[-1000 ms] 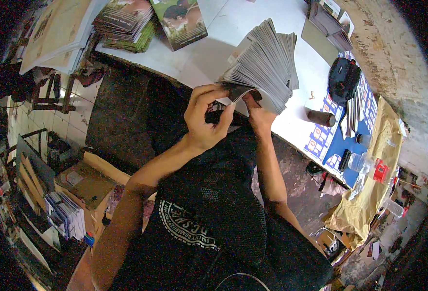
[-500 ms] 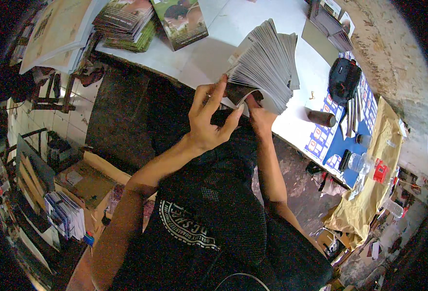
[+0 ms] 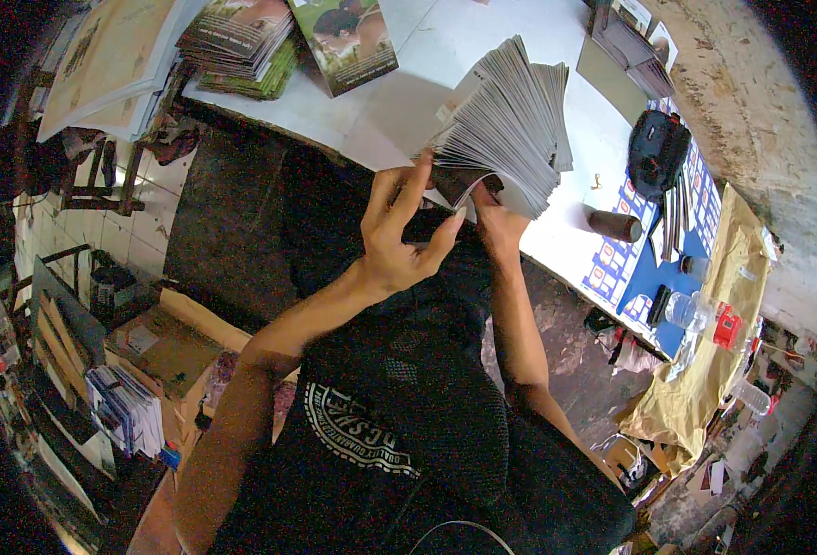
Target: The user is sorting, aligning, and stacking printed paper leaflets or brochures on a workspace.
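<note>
The right hand (image 3: 499,222) grips a fanned stack of cards (image 3: 510,129) from below, above the white table (image 3: 399,92); its fingers are probably clamped, though hidden. The left hand (image 3: 399,236), fingers spread, touches the fan's lower edge to steady it

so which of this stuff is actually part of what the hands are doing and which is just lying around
In hand:
- thick fanned stack of grey-edged printed sheets, gripped from below by the right hand
- left hand, fingers spread at the stack's lower edge

Lying about:
- pile of green-covered booklets on the white table
- black pouch
- dark cylinder
- clear plastic bottle
</note>
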Available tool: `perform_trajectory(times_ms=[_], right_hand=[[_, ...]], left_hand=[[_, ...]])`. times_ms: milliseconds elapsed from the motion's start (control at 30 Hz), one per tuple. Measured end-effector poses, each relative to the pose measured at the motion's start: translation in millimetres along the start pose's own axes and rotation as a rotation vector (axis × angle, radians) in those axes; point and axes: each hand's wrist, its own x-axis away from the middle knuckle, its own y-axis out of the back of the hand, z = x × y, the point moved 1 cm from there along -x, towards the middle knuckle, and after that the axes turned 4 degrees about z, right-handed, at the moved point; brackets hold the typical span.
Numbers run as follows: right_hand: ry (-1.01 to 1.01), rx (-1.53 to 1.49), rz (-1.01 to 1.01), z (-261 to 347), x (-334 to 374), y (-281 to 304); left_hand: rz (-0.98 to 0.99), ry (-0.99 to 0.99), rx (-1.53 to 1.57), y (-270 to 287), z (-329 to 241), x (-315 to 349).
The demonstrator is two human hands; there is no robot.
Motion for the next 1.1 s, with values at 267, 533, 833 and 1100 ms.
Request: perform_trajectory(times_ms=[267, 533, 833, 1100], right_hand=[[0.038, -0.018, 0.004, -0.9, -1.9, -0.2], [0.057, 0.026, 0.017, -0.9, -1.7, 0.8], [0.076, 0.060, 0.011, 4.0, -1.6, 2.1], [0.092, 0.047, 0.038, 10.3, -0.2, 4.3]], left_hand=[[-0.020, 0.010, 0.010, -0.2, -0.8, 1.3], [-0.035, -0.013, 0.021, -1.4, 2.0, 3.1], [-0.048, 0.017, -0.022, 1.4, -2.7, 5.2], [-0.104, -0.024, 0.157, -4.7, 8.3, 3.2]])
